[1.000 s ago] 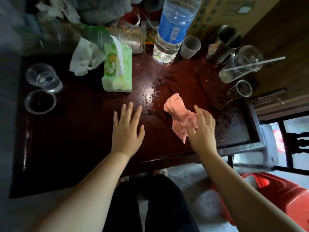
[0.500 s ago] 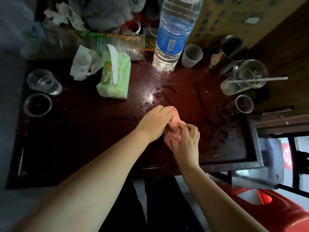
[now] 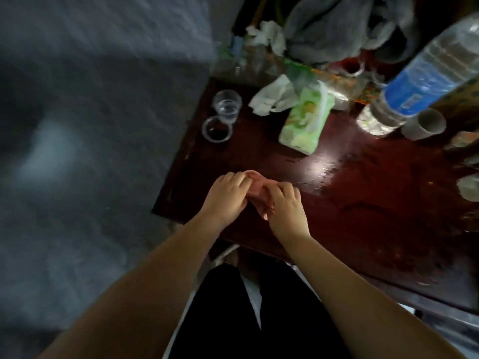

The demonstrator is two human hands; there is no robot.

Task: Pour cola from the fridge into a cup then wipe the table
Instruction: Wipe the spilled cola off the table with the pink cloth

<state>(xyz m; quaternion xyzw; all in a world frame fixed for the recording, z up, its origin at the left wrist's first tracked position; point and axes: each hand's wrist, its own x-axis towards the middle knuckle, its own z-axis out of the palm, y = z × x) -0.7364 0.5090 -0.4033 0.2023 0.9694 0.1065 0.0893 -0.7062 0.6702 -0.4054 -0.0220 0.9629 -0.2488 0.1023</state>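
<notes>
table: dark red wood table (image 3: 375, 229), wet sheen near the middle, grey floor to the left
cloth: pink cloth (image 3: 255, 194) bunched on the near left part of the table, between both hands
left hand: left hand (image 3: 224, 196) fingers curled onto the cloth, gripping it
right hand: right hand (image 3: 283, 207) pinching the cloth's other side
cups: two clear cups (image 3: 227, 106) at the far left corner, the nearer one (image 3: 217, 129) dark inside
other: green tissue pack (image 3: 305, 125), water bottle (image 3: 420, 81), both apart from the hands
</notes>
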